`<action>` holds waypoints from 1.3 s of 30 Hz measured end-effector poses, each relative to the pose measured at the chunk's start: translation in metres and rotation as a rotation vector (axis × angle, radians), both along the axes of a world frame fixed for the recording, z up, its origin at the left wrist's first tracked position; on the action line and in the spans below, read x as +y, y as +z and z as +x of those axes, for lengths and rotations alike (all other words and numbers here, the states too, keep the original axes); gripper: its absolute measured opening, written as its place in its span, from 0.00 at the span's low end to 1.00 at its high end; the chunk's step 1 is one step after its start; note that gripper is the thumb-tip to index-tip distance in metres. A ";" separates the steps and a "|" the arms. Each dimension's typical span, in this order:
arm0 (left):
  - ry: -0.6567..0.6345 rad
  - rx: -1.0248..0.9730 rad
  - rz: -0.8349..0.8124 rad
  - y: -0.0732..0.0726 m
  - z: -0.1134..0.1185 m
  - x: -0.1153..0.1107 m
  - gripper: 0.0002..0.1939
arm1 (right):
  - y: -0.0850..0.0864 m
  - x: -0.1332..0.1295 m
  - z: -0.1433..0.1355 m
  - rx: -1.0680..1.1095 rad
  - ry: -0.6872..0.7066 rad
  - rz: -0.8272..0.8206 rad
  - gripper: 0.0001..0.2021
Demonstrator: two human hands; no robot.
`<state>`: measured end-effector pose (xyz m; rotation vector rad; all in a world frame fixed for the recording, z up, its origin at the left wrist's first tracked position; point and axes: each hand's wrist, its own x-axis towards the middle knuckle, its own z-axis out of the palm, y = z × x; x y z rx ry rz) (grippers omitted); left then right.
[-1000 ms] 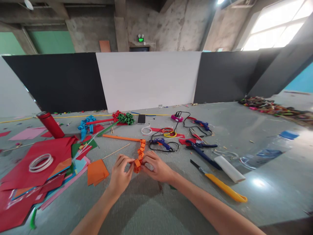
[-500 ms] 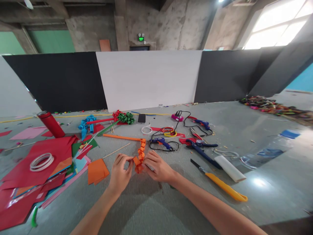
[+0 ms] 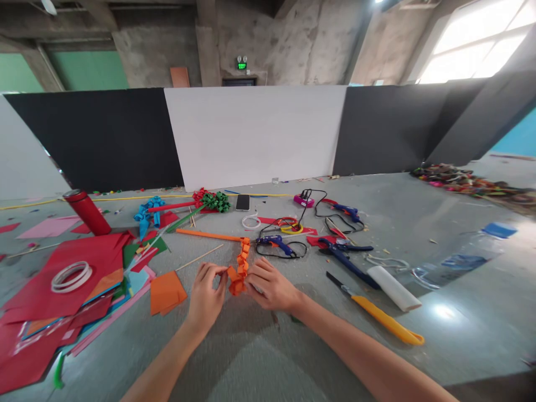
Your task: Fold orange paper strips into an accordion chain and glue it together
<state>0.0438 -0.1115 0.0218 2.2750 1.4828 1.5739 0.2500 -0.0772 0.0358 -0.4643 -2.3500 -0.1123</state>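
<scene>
A curled orange paper strip [image 3: 242, 257] hangs together in folded loops at the end of an orange stick [image 3: 209, 234] lying on the floor. My left hand [image 3: 208, 290] pinches the strip's lower left edge between thumb and forefinger. On its other side, my right hand [image 3: 268, 285] has its fingers closed on the same folds. Orange paper squares [image 3: 167, 292] lie to the left of my left hand. Just beyond my right hand rests a blue glue gun [image 3: 275, 243] with a black cord. The fingertips partly cover the lowest folds.
Red paper sheets [image 3: 84, 251] and a red flask [image 3: 87, 213] are at the left. A yellow-handled knife [image 3: 385, 319], blue cutters [image 3: 349, 264], a white roll [image 3: 394, 288] and a plastic bottle [image 3: 464, 259] lie at the right. A phone [image 3: 243, 202] lies farther back.
The lower orange folds have shifted and turned slightly between my fingers. Both hands stay in nearly the same place, still holding the paper.
</scene>
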 end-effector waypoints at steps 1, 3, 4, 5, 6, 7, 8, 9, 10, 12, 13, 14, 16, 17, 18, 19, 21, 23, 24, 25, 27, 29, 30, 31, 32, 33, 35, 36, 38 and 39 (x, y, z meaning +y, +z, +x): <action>0.002 0.001 0.000 0.000 0.000 0.000 0.04 | 0.000 0.000 0.000 -0.004 -0.003 0.003 0.07; 0.006 0.005 0.001 -0.001 0.000 0.001 0.04 | 0.000 0.000 0.000 -0.014 -0.009 0.010 0.07; 0.007 0.007 0.001 -0.001 0.000 0.001 0.04 | 0.001 -0.001 0.000 -0.018 -0.010 0.013 0.07; 0.008 0.008 -0.001 -0.001 0.000 0.001 0.04 | 0.001 -0.001 0.000 -0.021 -0.011 0.015 0.07; 0.008 0.009 -0.003 -0.001 0.000 0.001 0.04 | 0.001 -0.001 0.001 -0.021 -0.011 0.015 0.07; 0.008 0.010 -0.006 -0.001 -0.001 0.001 0.04 | 0.002 -0.001 0.001 -0.019 -0.010 0.016 0.08; 0.010 0.011 -0.008 -0.001 -0.001 0.001 0.04 | 0.002 -0.001 0.001 -0.017 -0.008 0.015 0.08; 0.014 0.011 -0.009 -0.001 -0.001 0.001 0.04 | 0.002 -0.001 0.001 -0.014 -0.007 0.015 0.08; 0.018 0.010 -0.007 -0.001 -0.001 0.001 0.05 | 0.002 0.000 0.001 -0.011 -0.006 0.015 0.08; 0.028 0.003 -0.001 -0.001 -0.001 0.001 0.05 | 0.002 0.000 0.001 -0.011 -0.003 0.018 0.08; 0.035 -0.001 0.001 -0.001 -0.002 0.001 0.05 | 0.002 0.000 0.001 -0.014 -0.003 0.020 0.08; 0.044 -0.003 0.002 -0.001 -0.002 0.002 0.05 | 0.002 0.000 0.001 -0.017 -0.005 0.021 0.08; 0.078 -0.008 -0.005 -0.001 -0.006 0.004 0.06 | 0.002 0.000 0.002 -0.015 -0.015 0.019 0.08; 0.102 -0.013 -0.009 -0.001 -0.008 0.006 0.06 | 0.002 0.000 0.003 -0.007 -0.018 0.016 0.07; 0.130 -0.023 -0.016 -0.001 -0.011 0.008 0.07 | 0.002 0.000 0.004 0.007 -0.021 0.013 0.07; 0.164 -0.041 -0.015 -0.002 -0.015 0.010 0.08 | 0.003 0.001 0.004 0.026 -0.022 0.013 0.07; 0.210 -0.070 -0.021 -0.003 -0.021 0.014 0.08 | 0.003 0.001 0.006 0.067 -0.018 0.010 0.07; 0.222 -0.074 -0.016 -0.004 -0.026 0.017 0.09 | 0.003 0.002 0.006 0.098 -0.016 0.006 0.07; 0.218 -0.072 -0.015 -0.005 -0.027 0.017 0.10 | 0.003 0.002 0.006 0.106 -0.015 0.004 0.07; 0.207 -0.070 -0.018 -0.006 -0.027 0.017 0.10 | 0.003 0.003 0.006 0.109 -0.012 0.004 0.08; 0.181 -0.067 -0.028 -0.008 -0.025 0.017 0.11 | 0.002 0.004 0.005 0.105 -0.008 0.012 0.08; 0.156 -0.069 -0.041 -0.009 -0.023 0.016 0.12 | 0.001 0.004 0.004 0.095 -0.008 0.024 0.08; 0.147 -0.076 -0.050 -0.009 -0.022 0.016 0.12 | 0.001 0.004 0.003 0.086 -0.012 0.029 0.09; 0.141 -0.086 -0.062 -0.010 -0.021 0.015 0.12 | 0.000 0.005 0.003 0.076 -0.018 0.035 0.09; 0.136 -0.097 -0.075 -0.010 -0.021 0.016 0.11 | -0.001 0.005 0.002 0.064 -0.024 0.042 0.09; 0.131 -0.108 -0.090 -0.010 -0.021 0.016 0.11 | -0.001 0.005 0.002 0.052 -0.028 0.049 0.10; 0.125 -0.118 -0.114 -0.012 -0.022 0.018 0.09 | -0.002 0.006 0.001 0.039 -0.038 0.060 0.10; 0.123 -0.118 -0.121 -0.012 -0.022 0.020 0.08 | -0.003 0.006 0.001 0.036 -0.043 0.063 0.10; 0.127 -0.118 -0.132 -0.014 -0.024 0.022 0.07 | -0.004 0.007 0.002 0.036 -0.052 0.061 0.10; 0.131 -0.117 -0.136 -0.015 -0.024 0.023 0.06 | -0.005 0.008 0.002 0.038 -0.052 0.058 0.10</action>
